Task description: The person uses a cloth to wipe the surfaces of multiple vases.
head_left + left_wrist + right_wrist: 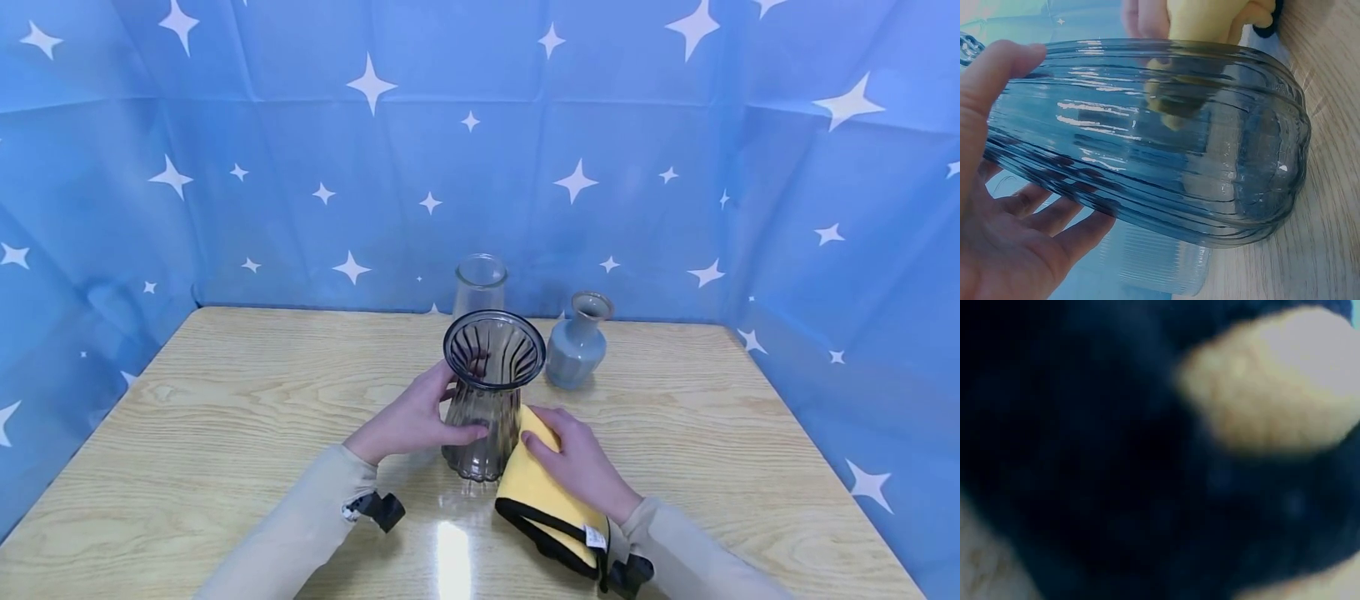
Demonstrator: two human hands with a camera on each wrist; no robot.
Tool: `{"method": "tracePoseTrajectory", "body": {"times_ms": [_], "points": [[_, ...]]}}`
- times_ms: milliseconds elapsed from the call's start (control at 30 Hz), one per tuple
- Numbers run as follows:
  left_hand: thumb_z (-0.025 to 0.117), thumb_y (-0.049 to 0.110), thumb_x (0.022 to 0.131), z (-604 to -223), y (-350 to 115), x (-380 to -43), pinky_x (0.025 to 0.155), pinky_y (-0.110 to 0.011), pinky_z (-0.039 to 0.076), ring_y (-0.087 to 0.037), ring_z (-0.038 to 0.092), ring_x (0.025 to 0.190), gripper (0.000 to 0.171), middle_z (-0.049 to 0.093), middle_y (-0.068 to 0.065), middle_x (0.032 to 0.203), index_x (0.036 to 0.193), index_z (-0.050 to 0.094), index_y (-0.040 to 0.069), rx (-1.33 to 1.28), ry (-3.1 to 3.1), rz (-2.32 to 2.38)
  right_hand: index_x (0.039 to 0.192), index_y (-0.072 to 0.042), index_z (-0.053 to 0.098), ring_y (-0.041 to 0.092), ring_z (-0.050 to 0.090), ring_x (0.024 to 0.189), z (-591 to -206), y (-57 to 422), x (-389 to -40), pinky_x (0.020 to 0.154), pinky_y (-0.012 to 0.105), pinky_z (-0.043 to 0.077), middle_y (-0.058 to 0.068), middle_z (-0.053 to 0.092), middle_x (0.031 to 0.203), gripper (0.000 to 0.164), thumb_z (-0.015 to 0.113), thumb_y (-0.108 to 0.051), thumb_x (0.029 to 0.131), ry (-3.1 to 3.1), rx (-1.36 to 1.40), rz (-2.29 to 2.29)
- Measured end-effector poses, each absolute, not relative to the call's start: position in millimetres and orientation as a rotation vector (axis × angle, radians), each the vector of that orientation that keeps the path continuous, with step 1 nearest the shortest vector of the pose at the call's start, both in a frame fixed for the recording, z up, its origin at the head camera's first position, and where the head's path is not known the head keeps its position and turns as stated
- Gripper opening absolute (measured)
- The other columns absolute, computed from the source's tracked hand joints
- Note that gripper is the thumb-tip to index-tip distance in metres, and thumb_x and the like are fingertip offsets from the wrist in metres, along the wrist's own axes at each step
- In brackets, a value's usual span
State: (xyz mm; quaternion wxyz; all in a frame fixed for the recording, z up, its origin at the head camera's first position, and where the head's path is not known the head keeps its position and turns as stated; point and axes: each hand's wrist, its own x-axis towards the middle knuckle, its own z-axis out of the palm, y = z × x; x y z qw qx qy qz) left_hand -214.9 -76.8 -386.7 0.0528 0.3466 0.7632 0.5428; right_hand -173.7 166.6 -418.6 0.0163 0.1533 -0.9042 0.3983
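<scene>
A smoky grey ribbed glass vase [471,454] with a flared rim stands mid-table. My left hand [416,419] grips its left side, with the thumb across the front and the fingers behind. The left wrist view shows that thumb and those fingers around the ribbed glass [1166,144]. On the right, my right hand [581,467] holds a folded yellow cloth [528,483] with black edging and a small white tag. The cloth's upper end meets the vase's right side. Blurred dark and yellow fabric [1272,387] fills most of the right wrist view.
Directly behind the grey vase stands a clear glass vase [480,292], partly hidden by it. A blue-grey narrow-necked vase [576,354] is at the back right. A blue star-patterned curtain [292,142] borders the wooden table [247,400] at the back and sides.
</scene>
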Motion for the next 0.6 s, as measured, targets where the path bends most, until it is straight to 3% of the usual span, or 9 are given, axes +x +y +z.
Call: {"method": "tracePoseTrajectory", "body": {"times_ms": [233, 400, 600], "points": [[0.083, 0.013, 0.075, -387.5, -77.8, -216.7, 0.104, -0.047, 0.038, -0.020, 0.041, 0.131, 0.087, 0.045, -0.002, 0.141, 0.146, 0.033, 0.017, 1.061, 2.325, 1.643, 0.116, 0.000, 0.062, 0.013, 0.053, 0.060, -418.9, 166.7, -178.5, 0.061, 0.030, 0.048, 0.001, 0.057, 0.076, 0.027, 0.055, -0.018, 0.096, -3.023, 0.435, 1.388], [0.082, 0.017, 0.077, -388.9, -78.5, -217.1, 0.103, -0.050, 0.038, -0.020, 0.041, 0.130, 0.083, 0.046, -0.002, 0.140, 0.145, 0.035, 0.017, 1.063, 2.339, 1.635, 0.101, -0.001, 0.058, 0.014, 0.055, 0.054, -422.1, 167.4, -179.6, 0.052, 0.030, 0.048, 0.003, 0.056, 0.068, 0.023, 0.051, -0.023, 0.099, -3.100, 0.357, 1.633], [0.083, 0.015, 0.076, -389.6, -77.6, -216.6, 0.102, -0.050, 0.038, -0.021, 0.042, 0.129, 0.083, 0.046, -0.003, 0.139, 0.144, 0.035, 0.017, 1.066, 2.332, 1.639, 0.119, 0.004, 0.056, 0.016, 0.057, 0.057, -420.5, 169.4, -176.9, 0.056, 0.031, 0.050, 0.004, 0.059, 0.074, 0.035, 0.054, -0.023, 0.098, -3.040, 0.348, 1.656]]}}
